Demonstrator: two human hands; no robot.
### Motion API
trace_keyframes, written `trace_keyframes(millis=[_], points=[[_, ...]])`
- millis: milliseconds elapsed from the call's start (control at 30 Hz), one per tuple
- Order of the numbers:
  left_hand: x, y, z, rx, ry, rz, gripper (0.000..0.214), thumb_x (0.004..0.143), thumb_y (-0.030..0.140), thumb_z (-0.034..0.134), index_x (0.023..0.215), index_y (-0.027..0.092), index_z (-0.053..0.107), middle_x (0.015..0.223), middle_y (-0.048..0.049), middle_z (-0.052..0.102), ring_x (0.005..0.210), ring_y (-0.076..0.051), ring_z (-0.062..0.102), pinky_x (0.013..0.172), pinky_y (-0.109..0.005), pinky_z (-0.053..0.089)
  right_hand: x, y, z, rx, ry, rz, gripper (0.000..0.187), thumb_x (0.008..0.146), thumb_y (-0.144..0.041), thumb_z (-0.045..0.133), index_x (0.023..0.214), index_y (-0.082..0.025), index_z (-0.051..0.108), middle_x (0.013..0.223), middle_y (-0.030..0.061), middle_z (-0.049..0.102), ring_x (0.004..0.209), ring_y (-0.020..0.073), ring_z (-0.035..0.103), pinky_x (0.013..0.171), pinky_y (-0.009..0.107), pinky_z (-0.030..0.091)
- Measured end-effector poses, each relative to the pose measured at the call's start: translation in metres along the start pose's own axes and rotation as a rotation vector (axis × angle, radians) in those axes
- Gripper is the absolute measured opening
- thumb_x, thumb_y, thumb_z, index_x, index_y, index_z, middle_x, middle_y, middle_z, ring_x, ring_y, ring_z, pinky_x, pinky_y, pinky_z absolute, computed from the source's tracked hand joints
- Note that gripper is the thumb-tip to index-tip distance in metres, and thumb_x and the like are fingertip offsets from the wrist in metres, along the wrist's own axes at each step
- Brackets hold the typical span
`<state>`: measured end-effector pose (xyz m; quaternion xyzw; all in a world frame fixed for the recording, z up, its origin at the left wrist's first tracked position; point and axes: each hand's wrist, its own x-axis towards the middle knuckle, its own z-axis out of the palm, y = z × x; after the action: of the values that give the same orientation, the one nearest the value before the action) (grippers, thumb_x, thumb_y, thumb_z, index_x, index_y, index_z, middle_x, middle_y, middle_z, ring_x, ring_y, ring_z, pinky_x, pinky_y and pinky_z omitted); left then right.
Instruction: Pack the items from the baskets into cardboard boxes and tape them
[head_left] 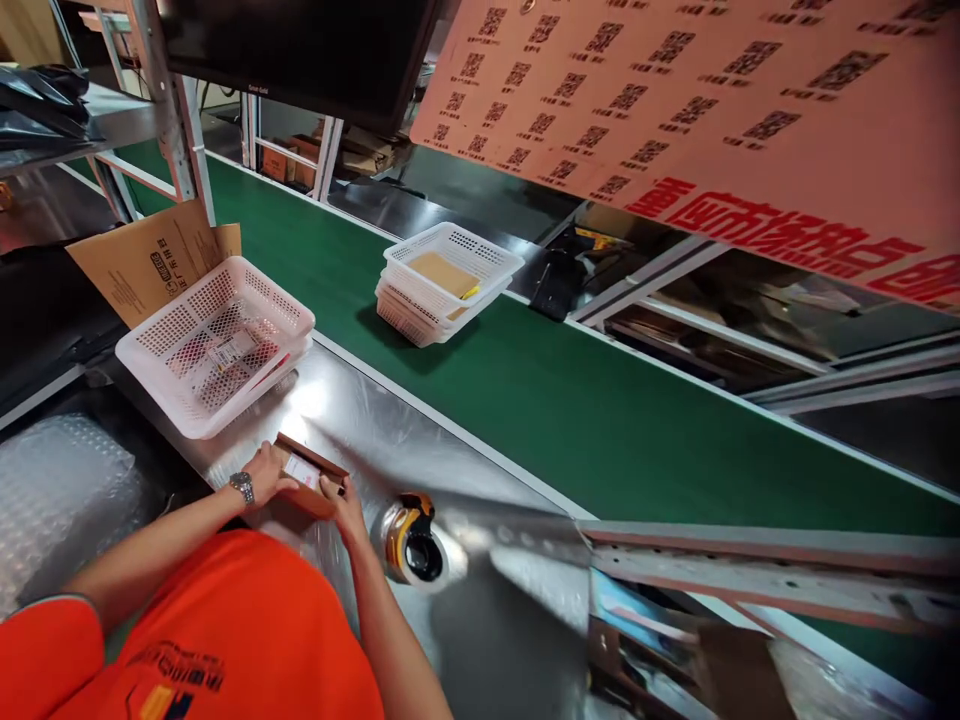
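Low on the steel bench, a small brown cardboard box (309,492) lies between my two hands, its long flap raised on the far side. A white packet or label with print (301,472) shows in it. My left hand (264,476), with a metal watch at the wrist, grips the box's left end. At the right end, the fingers of my right hand (342,502) are closed on the edge. Just right of that hand, a round yellow-and-black object (417,538) sits on the bench; its kind is unclear.
White perforated baskets (217,345) stand beyond my left hand, clear-wrapped items inside, with a large cardboard piece (154,260) behind. More stacked baskets (442,275) sit on the green conveyor belt (570,400). Bubble wrap (64,495) lies left. A code-covered board (675,120) hangs overhead.
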<state>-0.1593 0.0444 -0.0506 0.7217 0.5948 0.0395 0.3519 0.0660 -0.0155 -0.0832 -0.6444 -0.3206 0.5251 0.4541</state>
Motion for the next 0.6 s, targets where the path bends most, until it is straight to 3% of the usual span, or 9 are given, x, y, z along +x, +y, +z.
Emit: trace_keyframes(millis=[167, 300, 367, 467, 600], points=[[0.016, -0.008, 0.013, -0.207, 0.093, -0.098, 0.106, 0.083, 0.037, 0.099, 0.167, 0.016, 0.038, 0.162, -0.0281, 0.061, 0.143, -0.038, 0.07, 0.12, -0.048, 0.059, 0.002, -0.011, -0.008, 0.135, -0.027, 0.198, 0.087, 0.07, -0.1, 0.068, 0.111, -0.024, 0.079, 0.114, 0.014, 0.085, 0.094, 0.0313, 0.08, 0.074, 0.04, 0.062], [0.02, -0.02, 0.022, -0.467, 0.098, -0.044, 0.123, 0.076, 0.028, 0.103, 0.175, 0.026, 0.03, 0.176, -0.0242, 0.051, 0.151, -0.037, 0.065, 0.127, -0.051, 0.055, -0.001, -0.01, -0.005, 0.222, 0.074, 0.257, 0.076, 0.068, -0.088, 0.076, 0.111, -0.025, 0.079, 0.115, 0.0125, 0.085, 0.091, 0.0301, 0.079, 0.069, 0.037, 0.06], [0.022, -0.024, 0.024, -0.5, 0.093, -0.02, 0.106, 0.088, 0.031, 0.094, 0.175, 0.027, 0.033, 0.179, -0.0222, 0.048, 0.155, -0.034, 0.063, 0.129, -0.051, 0.053, -0.006, -0.006, -0.005, 0.217, 0.085, 0.223, 0.071, 0.062, -0.072, 0.085, 0.116, -0.026, 0.079, 0.12, 0.0104, 0.085, 0.095, 0.0297, 0.078, 0.071, 0.035, 0.059], [0.026, -0.026, 0.027, -0.475, 0.102, -0.024, 0.065, 0.11, 0.033, 0.066, 0.172, 0.024, 0.045, 0.175, -0.0192, 0.056, 0.152, -0.031, 0.065, 0.127, -0.049, 0.055, -0.012, 0.002, -0.008, 0.191, 0.072, 0.181, 0.075, 0.058, -0.058, 0.09, 0.126, -0.029, 0.077, 0.135, 0.0098, 0.081, 0.104, 0.0307, 0.078, 0.075, 0.036, 0.061], [0.031, -0.023, 0.029, -0.432, 0.114, -0.007, 0.053, 0.11, 0.034, 0.059, 0.161, 0.018, 0.061, 0.161, -0.019, 0.069, 0.143, -0.032, 0.072, 0.122, -0.047, 0.06, -0.011, 0.014, -0.012, 0.081, 0.061, 0.113, 0.078, 0.067, -0.066, 0.086, 0.133, -0.026, 0.076, 0.139, 0.0138, 0.079, 0.11, 0.0349, 0.079, 0.08, 0.042, 0.064]])
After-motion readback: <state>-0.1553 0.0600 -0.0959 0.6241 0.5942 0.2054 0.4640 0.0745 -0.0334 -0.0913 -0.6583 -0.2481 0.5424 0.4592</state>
